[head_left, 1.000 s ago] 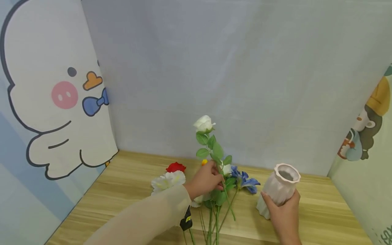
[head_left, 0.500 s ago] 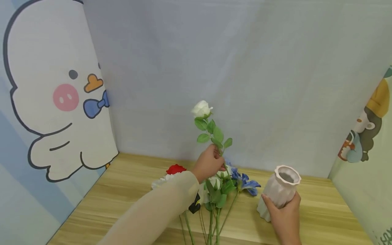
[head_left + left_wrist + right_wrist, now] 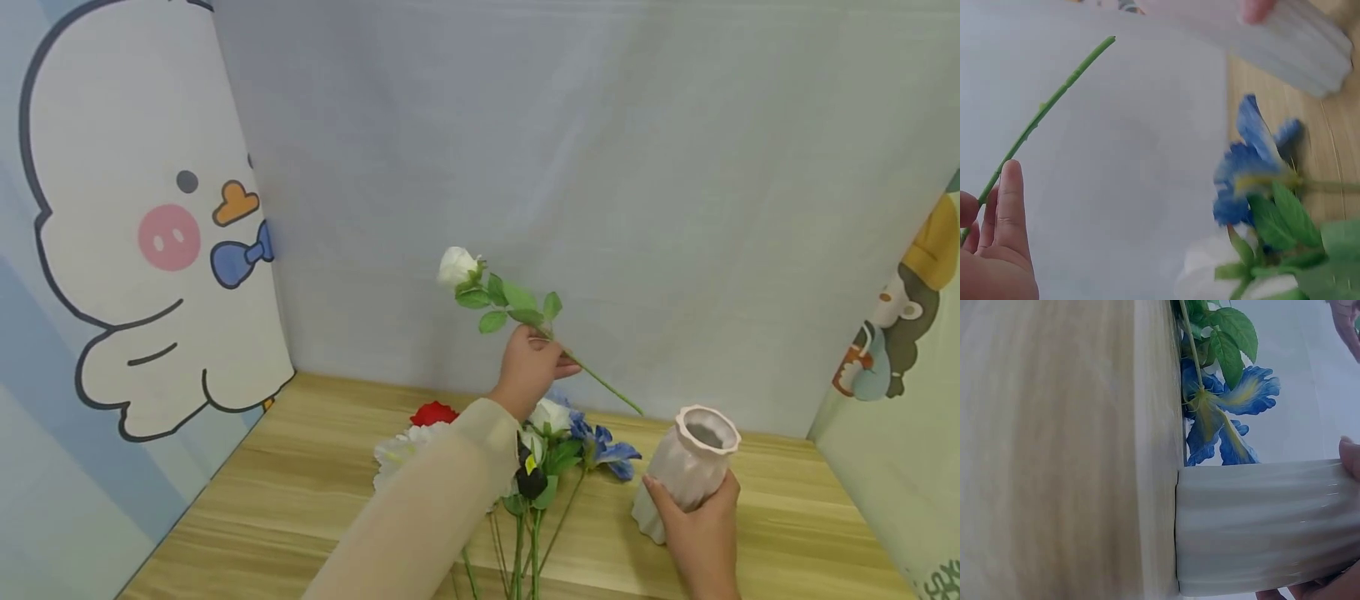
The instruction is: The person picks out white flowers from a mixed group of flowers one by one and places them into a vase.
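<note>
My left hand point(image 3: 528, 367) pinches the green stem point(image 3: 1054, 97) of a white rose point(image 3: 459, 267) between thumb and fingers, above the other flowers. The bloom leans to the upper left, while the bare stem end slopes down to the right, a little above and left of the vase mouth. My right hand point(image 3: 701, 525) grips a pale, ribbed vase point(image 3: 686, 467) with a scalloped rim, thumb on the near left side. In the right wrist view the vase wall point(image 3: 1260, 528) meets the wooden table point(image 3: 1072, 456) at its base.
Below the left arm lies a bunch of flowers: a red one point(image 3: 433, 413), a large white one point(image 3: 401, 454), white roses point(image 3: 551, 415) and a blue iris-like flower point(image 3: 615, 456). Their stems run toward the front edge. A grey backdrop point(image 3: 525, 167) and printed side panels enclose the table.
My left hand has lifted the white rose up from the bunch and moved right. The rose has tilted, its stem end swinging toward the vase. My right hand and the vase hold still.
</note>
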Available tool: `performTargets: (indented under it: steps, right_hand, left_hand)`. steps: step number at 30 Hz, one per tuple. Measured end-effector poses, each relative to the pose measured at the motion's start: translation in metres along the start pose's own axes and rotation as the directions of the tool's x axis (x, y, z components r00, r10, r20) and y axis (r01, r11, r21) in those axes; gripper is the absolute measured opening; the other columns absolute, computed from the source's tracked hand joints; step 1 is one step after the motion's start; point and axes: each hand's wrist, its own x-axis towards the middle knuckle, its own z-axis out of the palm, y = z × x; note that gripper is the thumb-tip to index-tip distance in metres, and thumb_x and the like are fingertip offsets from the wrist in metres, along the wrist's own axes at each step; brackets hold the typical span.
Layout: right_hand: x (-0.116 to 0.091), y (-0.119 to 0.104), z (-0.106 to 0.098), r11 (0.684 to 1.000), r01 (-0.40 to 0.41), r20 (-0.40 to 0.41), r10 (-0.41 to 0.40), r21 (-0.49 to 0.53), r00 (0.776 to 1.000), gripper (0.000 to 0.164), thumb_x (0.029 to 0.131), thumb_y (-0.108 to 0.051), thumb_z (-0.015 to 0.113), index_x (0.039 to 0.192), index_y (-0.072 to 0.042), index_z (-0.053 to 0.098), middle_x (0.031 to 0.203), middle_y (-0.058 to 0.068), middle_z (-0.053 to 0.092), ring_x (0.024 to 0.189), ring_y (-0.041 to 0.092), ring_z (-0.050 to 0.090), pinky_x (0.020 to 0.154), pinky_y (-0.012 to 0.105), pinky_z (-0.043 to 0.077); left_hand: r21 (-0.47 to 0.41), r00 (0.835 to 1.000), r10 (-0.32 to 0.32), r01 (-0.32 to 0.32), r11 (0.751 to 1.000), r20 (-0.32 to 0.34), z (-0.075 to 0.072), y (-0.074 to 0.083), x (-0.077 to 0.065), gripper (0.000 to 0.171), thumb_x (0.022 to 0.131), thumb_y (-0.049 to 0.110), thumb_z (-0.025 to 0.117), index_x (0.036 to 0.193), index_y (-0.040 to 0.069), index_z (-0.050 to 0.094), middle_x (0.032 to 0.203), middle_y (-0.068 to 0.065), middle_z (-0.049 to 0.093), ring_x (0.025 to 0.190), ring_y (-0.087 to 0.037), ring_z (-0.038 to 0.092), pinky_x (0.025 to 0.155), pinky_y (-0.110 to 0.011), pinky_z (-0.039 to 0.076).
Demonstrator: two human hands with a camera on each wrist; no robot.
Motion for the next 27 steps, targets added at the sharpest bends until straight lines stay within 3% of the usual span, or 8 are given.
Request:
performTargets:
  steps: [7, 15, 19, 27]
  right_hand:
    - [0.001, 0.0, 0.0, 1.0, 0.01, -0.006, -0.01, 0.009, 1.0, 0.102, 0.072, -0.041, 0.08, 0.143, -0.009, 0.015, 0.128, 0.02, 0.04, 0.112, 0.036, 0.045, 0.089, 0.054, 0.039]
    - [0.001, 0.0, 0.0, 1.0, 0.0, 0.005, 0.0, 0.001, 1.0, 0.102, 0.072, -0.042, 0.079, 0.144, -0.009, 0.013, 0.129, 0.02, 0.039, 0.113, 0.036, 0.044, 0.09, 0.056, 0.039]
    - [0.001, 0.001, 0.0, 1.0, 0.002, -0.001, -0.002, 0.003, 1.0, 0.102, 0.072, -0.041, 0.079, 0.144, -0.009, 0.014, 0.128, 0.02, 0.04, 0.113, 0.036, 0.044, 0.09, 0.055, 0.038]
    - [0.0, 0.001, 0.0, 1.0, 0.008, -0.017, -0.008, -0.004, 1.0, 0.102, 0.072, -0.041, 0.08, 0.144, -0.008, 0.016, 0.126, 0.022, 0.041, 0.11, 0.037, 0.045, 0.089, 0.054, 0.038]
  left_hand:
    - [-0.09, 1.0, 0.004, -0.003, 0.996, 0.015, 0.02, 0.013, -0.007, 0.028, 0.093, 0.003, 0.053, 0.119, 0.006, 0.045, 0.098, -0.018, 0.06, 0.081, -0.029, 0.066, 0.07, -0.033, 0.055]
    - [-0.132, 0.999, -0.003, 0.008, 0.991, 0.044, 0.033, 0.014, -0.011, 0.025, 0.093, 0.004, 0.055, 0.116, 0.01, 0.046, 0.097, -0.019, 0.061, 0.08, -0.03, 0.066, 0.073, -0.038, 0.054]
    - [-0.119, 0.998, 0.024, -0.016, 0.993, 0.062, 0.039, 0.014, -0.015, 0.022, 0.093, 0.005, 0.056, 0.113, 0.008, 0.047, 0.095, -0.018, 0.062, 0.079, -0.029, 0.066, 0.071, -0.037, 0.055]
    - [-0.026, 0.986, 0.13, -0.128, 0.991, 0.101, 0.052, 0.009, -0.03, 0.015, 0.096, 0.012, 0.055, 0.108, 0.012, 0.047, 0.09, -0.015, 0.061, 0.075, -0.027, 0.066, 0.069, -0.035, 0.055]
